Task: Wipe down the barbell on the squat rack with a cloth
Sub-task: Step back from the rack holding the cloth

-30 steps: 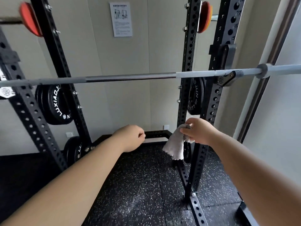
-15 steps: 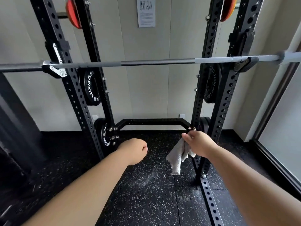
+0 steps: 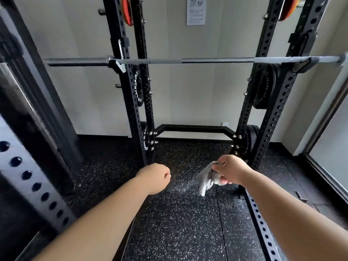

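Pinching a grey cloth (image 3: 206, 180) in its grip, the right hand (image 3: 230, 169) is hanging well below the racked barbell (image 3: 216, 60), while the left hand (image 3: 155, 177) is curling into an empty fist.

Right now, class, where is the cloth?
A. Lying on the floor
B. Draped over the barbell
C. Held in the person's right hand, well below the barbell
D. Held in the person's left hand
C: the grey cloth hangs from the right hand, low over the floor, while the barbell rests higher up on the rack and the left hand is a closed, empty fist.
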Demonstrator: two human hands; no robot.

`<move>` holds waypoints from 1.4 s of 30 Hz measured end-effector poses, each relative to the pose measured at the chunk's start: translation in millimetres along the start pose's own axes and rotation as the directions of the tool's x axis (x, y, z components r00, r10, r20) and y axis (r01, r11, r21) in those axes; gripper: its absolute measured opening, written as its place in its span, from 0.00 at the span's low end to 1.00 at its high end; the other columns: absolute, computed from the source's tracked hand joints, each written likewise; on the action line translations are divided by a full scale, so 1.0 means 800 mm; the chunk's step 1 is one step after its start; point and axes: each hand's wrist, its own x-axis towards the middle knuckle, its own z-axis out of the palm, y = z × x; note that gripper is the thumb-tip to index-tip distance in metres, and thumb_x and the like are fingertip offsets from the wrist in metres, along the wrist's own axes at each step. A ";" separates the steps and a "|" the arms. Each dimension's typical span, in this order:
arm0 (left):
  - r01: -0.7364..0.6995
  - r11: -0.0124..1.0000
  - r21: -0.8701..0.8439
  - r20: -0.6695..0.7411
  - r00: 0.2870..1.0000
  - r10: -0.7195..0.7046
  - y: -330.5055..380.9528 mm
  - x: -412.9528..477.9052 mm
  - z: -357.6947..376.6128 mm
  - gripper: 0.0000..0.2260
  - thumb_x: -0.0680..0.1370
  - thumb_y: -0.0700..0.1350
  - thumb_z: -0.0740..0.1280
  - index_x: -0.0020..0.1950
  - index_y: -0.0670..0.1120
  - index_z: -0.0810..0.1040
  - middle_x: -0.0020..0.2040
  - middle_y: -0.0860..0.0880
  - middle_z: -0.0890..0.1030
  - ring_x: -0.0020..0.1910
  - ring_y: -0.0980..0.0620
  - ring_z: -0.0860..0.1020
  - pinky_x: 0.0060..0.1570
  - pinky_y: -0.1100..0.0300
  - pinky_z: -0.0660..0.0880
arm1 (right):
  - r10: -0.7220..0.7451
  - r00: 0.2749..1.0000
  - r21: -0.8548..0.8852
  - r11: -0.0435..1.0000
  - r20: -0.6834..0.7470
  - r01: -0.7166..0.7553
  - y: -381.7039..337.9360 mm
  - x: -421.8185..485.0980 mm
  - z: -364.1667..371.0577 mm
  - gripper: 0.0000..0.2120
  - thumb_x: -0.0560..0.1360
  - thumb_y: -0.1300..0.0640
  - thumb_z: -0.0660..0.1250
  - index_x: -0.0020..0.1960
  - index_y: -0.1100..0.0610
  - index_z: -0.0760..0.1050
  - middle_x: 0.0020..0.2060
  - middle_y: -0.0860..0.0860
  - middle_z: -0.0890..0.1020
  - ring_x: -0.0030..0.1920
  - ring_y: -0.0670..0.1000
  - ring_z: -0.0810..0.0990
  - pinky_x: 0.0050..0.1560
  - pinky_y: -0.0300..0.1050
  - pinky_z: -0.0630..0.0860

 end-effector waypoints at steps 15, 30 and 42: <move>0.383 0.917 -0.113 -0.019 0.922 -0.387 -0.152 -0.279 0.041 0.13 0.84 0.52 0.57 0.41 0.53 0.73 0.37 0.52 0.76 0.35 0.51 0.74 0.32 0.57 0.67 | -0.256 0.935 -0.068 0.958 0.246 0.280 -0.148 -0.151 0.186 0.13 0.83 0.44 0.64 0.45 0.50 0.79 0.39 0.50 0.85 0.37 0.51 0.83 0.36 0.48 0.80; 0.722 0.670 -0.172 0.074 0.687 -0.723 -0.191 -0.473 0.164 0.09 0.82 0.48 0.59 0.48 0.54 0.78 0.39 0.54 0.79 0.37 0.50 0.76 0.34 0.56 0.70 | -0.378 0.730 -0.090 0.854 0.569 0.512 -0.193 -0.230 0.360 0.09 0.84 0.53 0.62 0.51 0.49 0.81 0.39 0.48 0.85 0.28 0.47 0.80 0.25 0.38 0.73; 0.763 0.605 -0.228 0.162 0.643 -0.749 -0.309 -0.471 0.239 0.07 0.82 0.48 0.62 0.51 0.55 0.79 0.43 0.56 0.82 0.41 0.52 0.79 0.43 0.54 0.78 | -0.318 0.685 -0.170 0.822 0.655 0.544 -0.250 -0.204 0.515 0.10 0.86 0.49 0.59 0.61 0.53 0.75 0.39 0.47 0.82 0.32 0.44 0.80 0.29 0.39 0.75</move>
